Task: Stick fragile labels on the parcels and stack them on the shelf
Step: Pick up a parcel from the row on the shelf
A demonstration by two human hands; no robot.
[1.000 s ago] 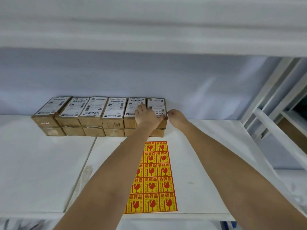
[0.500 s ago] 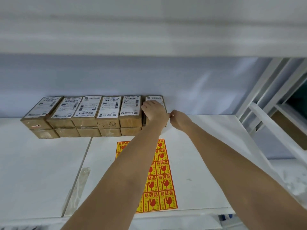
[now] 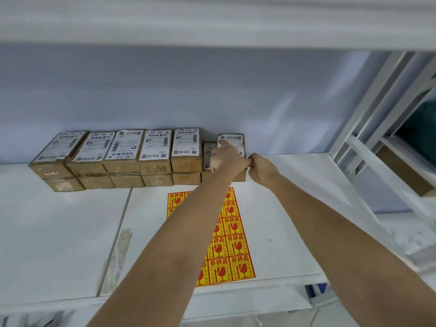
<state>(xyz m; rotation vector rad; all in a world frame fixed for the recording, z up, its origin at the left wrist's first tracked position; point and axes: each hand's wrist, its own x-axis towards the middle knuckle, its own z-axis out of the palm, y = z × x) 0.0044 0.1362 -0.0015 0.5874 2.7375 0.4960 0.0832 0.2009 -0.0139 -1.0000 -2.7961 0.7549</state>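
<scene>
Brown parcels (image 3: 127, 147) with white shipping labels stand in two layers along the back of the white shelf (image 3: 59, 232). The rightmost top parcel (image 3: 232, 139) sits shifted to the right, apart from its neighbour, so the label of the lower parcel (image 3: 208, 153) shows. My left hand (image 3: 227, 158) lies over this parcel, index finger stretched along its top and the other fingers curled down its left side. My right hand (image 3: 262, 169) grips its right front corner with curled fingers. A yellow sheet of red fragile labels (image 3: 236, 244) lies on the shelf under my left forearm.
An upper shelf board (image 3: 212, 22) hangs low overhead. White frame bars (image 3: 377, 102) and a cardboard box (image 3: 401, 171) stand at the right. A clear strip (image 3: 119, 251) lies by the shelf seam. A blue object (image 3: 316, 289) sits below the front edge.
The rightmost top parcel has slid right and back, away from the row, uncovering the lower parcel's label. Both hands moved with it; my left index finger now stretches along its top.
</scene>
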